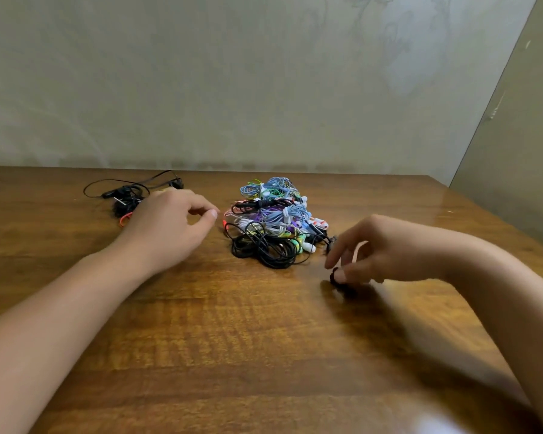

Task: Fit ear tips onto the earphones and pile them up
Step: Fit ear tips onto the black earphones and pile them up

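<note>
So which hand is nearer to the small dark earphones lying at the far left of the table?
Left. The left hand lies right beside the dark earphones, overlapping their near edge. The right hand is far off, beyond the colourful pile.

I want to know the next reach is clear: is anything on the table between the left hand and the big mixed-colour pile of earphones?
Nothing visible is. Only bare wooden table lies between the left hand and the mixed-colour pile. The small black bundle lies behind that hand, away from the pile.
</note>
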